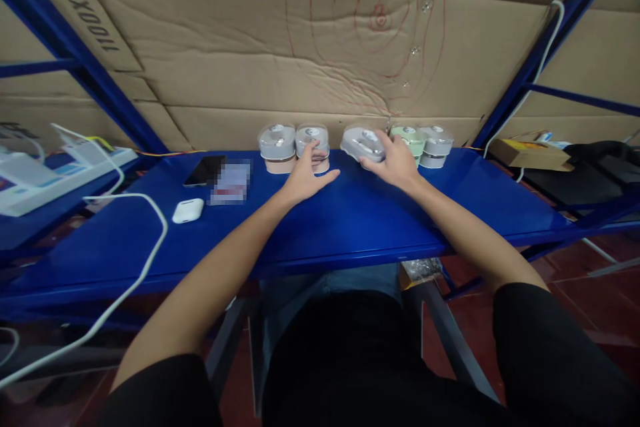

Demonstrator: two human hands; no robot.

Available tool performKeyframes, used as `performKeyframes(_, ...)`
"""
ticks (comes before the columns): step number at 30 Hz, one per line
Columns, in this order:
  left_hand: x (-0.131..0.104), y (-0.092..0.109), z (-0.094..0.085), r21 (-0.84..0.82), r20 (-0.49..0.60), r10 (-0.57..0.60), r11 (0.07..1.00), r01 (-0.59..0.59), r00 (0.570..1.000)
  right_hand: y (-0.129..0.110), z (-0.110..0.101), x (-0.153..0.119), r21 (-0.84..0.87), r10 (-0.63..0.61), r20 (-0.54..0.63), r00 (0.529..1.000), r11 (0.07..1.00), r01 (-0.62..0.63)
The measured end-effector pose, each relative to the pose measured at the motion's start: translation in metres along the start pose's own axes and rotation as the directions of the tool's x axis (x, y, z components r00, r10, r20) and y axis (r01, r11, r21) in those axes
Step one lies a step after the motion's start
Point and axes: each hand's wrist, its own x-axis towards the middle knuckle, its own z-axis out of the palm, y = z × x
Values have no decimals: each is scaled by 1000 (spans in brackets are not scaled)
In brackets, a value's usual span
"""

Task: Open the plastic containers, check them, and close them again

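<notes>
Seen from above, a person's two bare arms reach forward over a blue tabletop (350,213) toward a row of small clear-lidded containers standing along its far edge, against a wall of brown cardboard (300,47).

The left hand (305,177) rests on the tabletop with fingers spread wide, its fingertips (315,147) touching the second container from the left (313,143); its grip is open, holding nothing. A first container (277,145) stands just beside that one, to the left.

The right hand (395,163) holds a tilted clear container (361,143), lifted and tipped toward the left, with its fingers closed around the right side of it. Just behind this hand stand a pale green container (410,137) and a white one (437,143).

Well to the left on the tabletop lie a dark phone (204,170), a blurred card (230,181) and a white earbud case (188,211). A white cable (150,260) loops across the left end.
</notes>
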Motion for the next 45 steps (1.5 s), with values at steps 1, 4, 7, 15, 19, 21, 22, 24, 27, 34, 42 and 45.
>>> performKeyframes(1, 0, 2, 1, 12, -26, 21, 1000, -21, 999, -1, 1, 9, -48, 65, -36, 997, 997, -66)
performKeyframes(4, -2, 8, 3, 23, -28, 46, 999, -45, 999, 1, 12, 36, -132, 192, -69, 979, 971, -200)
performKeyframes(7, -4, 11, 6, 34, 9, 37, 999, -38, 999, 1, 28, 53, -150, 281, -99, 955, 944, -294)
performKeyframes(15, -7, 19, 7, 115, 34, 46, 992, -50, 998, -3, 34, 54, -217, 268, -134, 954, 931, -292)
performKeyframes(19, 0, 16, 2, 156, -173, 38, 988, -11, 984, -19, 29, 53, -199, 46, -190, 981, 976, -84)
performKeyframes(21, 6, 11, -7, 168, -376, 52, 986, 13, 925, -37, 31, 56, -230, -145, -103, 984, 966, 119)
performKeyframes(22, 9, 8, -12, 176, -466, 67, 984, 19, 882, -47, 35, 59, -239, -225, -32, 974, 948, 211)
performKeyframes(24, 14, 3, -22, 197, -582, 98, 980, 23, 807, -68, 46, 66, -229, -340, 98, 935, 907, 353)
performKeyframes(27, 15, 0, -30, 198, -610, 107, 980, 20, 785, -91, 68, 79, -217, -390, 212, 896, 875, 432)
performKeyframes(34, 10, 10, -21, 200, -565, 83, 979, 39, 821, -98, 78, 65, -222, -400, 255, 880, 862, 456)
performKeyframes(42, 11, 17, -26, 118, -466, 121, 990, -74, 877, -44, 9, 8, 125, -370, 19, 929, 922, 365)
performKeyframes(45, 7, 19, -23, 69, -270, 130, 991, -115, 954, -13, -4, -13, 292, -378, 33, 925, 889, 353)
